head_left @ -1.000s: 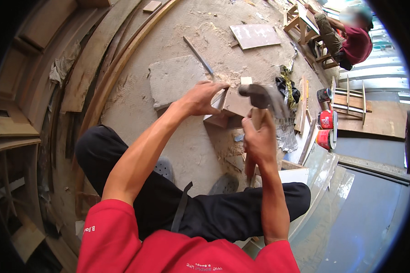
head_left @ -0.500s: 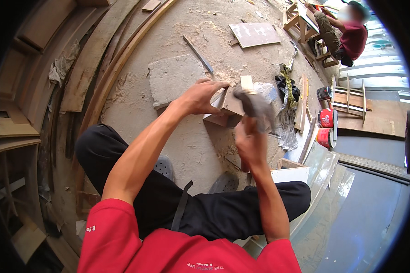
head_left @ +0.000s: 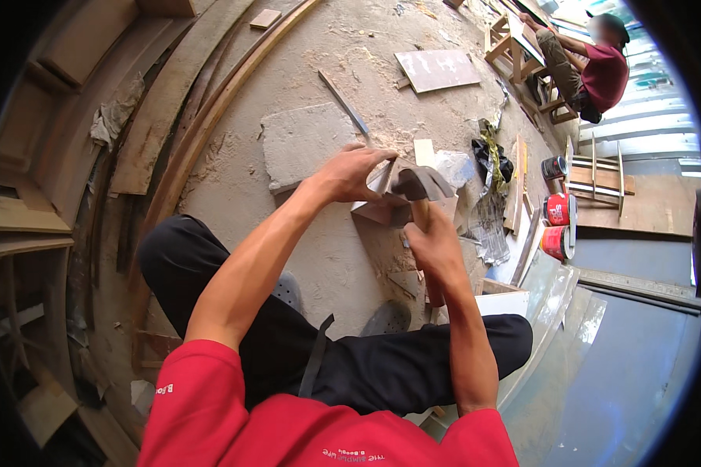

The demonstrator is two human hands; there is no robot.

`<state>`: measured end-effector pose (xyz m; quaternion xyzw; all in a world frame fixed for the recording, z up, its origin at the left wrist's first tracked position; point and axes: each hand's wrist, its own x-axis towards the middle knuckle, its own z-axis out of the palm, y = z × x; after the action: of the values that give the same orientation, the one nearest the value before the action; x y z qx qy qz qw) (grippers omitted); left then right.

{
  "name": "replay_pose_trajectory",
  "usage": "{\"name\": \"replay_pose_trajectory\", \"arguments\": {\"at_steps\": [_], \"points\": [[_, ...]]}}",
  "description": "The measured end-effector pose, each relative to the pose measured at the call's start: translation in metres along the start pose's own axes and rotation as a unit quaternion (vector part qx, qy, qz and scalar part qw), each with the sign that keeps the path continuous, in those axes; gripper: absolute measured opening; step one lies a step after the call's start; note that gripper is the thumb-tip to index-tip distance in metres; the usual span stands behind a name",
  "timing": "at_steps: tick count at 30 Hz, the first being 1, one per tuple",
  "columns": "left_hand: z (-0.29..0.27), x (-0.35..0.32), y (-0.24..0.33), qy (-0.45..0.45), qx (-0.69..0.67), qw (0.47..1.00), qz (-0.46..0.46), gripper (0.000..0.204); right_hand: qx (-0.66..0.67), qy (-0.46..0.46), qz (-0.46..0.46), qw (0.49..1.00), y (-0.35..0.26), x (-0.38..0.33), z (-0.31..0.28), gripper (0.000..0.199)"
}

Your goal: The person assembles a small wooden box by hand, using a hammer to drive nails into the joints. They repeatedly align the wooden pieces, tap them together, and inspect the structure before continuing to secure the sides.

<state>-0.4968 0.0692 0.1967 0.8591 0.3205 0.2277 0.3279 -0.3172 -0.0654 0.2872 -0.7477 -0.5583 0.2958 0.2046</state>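
Note:
My right hand (head_left: 436,247) is wrapped round the handle of a claw hammer (head_left: 422,184). The hammer's metal head is over the right side of a small wooden box (head_left: 374,212) made of thin boards. My left hand (head_left: 352,173) grips the upper left edge of that box, thumb on the near side and fingers over the far side. The box stands on the dusty floor in front of my feet. Part of it is hidden behind the hammer head and my hands. A pale wood block (head_left: 424,151) lies just beyond the hammer.
A concrete slab (head_left: 304,144) and a flat bar (head_left: 344,103) lie beyond my left hand. Farther off is a board (head_left: 438,70). Paint cans (head_left: 557,208) and crumpled foil (head_left: 491,233) are at right. Long planks (head_left: 202,117) line the left. Another person (head_left: 604,74) sits far right.
The hammer head, blurred before, is now sharp and slightly lower, close over the box. My left hand keeps its hold on the box; the whole view has shifted slightly.

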Motion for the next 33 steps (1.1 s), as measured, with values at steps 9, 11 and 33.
{"name": "replay_pose_trajectory", "arguments": {"at_steps": [9, 11, 33], "points": [[0.004, -0.004, -0.003, -0.002, -0.017, 1.000, 0.008, 0.086, -0.017, -0.009, -0.011, 1.000, -0.013, -0.002, 0.006, 0.018], [0.000, -0.002, 0.001, -0.012, -0.019, 1.000, -0.001, 0.087, -0.006, 0.006, -0.023, 1.000, -0.015, 0.003, -0.001, 0.018], [0.010, -0.020, 0.008, 0.053, 0.085, 0.993, 0.060, 0.077, -0.095, 0.046, 0.060, 0.993, 0.012, -0.009, -0.141, 0.031]]}}
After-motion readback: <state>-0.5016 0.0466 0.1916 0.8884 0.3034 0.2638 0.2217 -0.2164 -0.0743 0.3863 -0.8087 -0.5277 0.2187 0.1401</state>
